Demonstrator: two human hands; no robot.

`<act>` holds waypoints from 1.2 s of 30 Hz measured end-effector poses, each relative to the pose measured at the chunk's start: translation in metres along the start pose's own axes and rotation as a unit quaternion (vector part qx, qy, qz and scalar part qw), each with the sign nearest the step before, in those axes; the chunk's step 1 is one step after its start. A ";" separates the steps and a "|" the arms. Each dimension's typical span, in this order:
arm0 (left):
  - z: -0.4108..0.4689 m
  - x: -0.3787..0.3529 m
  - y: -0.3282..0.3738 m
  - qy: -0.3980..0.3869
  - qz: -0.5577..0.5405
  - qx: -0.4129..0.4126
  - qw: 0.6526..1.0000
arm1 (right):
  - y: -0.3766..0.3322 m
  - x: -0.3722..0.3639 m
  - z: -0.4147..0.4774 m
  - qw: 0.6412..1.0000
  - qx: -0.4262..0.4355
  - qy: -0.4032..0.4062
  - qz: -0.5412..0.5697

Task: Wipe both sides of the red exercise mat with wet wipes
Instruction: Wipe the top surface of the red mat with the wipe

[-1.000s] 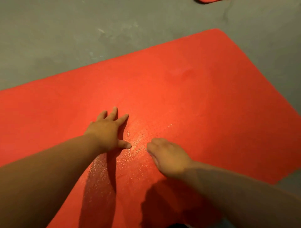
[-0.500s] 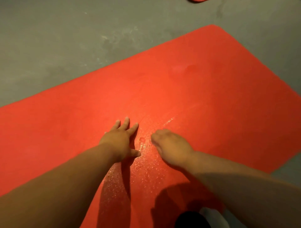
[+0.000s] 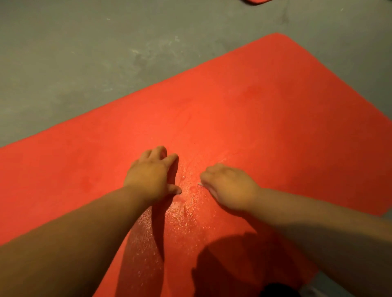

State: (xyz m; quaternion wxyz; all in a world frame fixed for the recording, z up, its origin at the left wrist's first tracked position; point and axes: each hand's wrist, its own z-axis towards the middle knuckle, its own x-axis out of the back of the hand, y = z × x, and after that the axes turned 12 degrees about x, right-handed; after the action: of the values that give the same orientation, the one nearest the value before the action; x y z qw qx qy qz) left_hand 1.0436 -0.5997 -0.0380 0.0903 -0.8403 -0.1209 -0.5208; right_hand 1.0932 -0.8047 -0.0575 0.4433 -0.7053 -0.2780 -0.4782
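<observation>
The red exercise mat (image 3: 265, 110) lies flat on the floor and fills most of the view. A wet, glistening streak runs down the mat between my two hands. My left hand (image 3: 151, 174) rests palm down on the mat, fingers straight and close together. To its right, my right hand (image 3: 228, 186) presses on the mat with its fingers curled over a wet wipe (image 3: 199, 184). Only a thin white sliver of the wipe shows at the fingertips; the rest is hidden under the hand.
Grey concrete floor (image 3: 84, 59) surrounds the mat on the far and right sides. A piece of another red thing (image 3: 256, 1) shows at the top edge. A dark shape (image 3: 277, 290) and a pale one (image 3: 314, 289) sit at the bottom edge.
Both hands have shifted a little to the right and away from me along the mat. The left hand's fingers have drawn closer together. A white edge of the wipe now shows.
</observation>
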 end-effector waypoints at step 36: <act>0.086 0.043 -0.027 -0.094 0.033 0.041 0.994 | 0.132 0.057 0.089 0.946 -0.297 0.125 -0.023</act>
State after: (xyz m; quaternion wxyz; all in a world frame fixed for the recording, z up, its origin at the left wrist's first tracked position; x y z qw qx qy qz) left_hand 1.1270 -0.5453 -0.0362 0.1302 -0.8844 -0.1227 -0.4311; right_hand 1.2611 -0.7866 -0.0659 0.2336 -0.7331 -0.0823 -0.6334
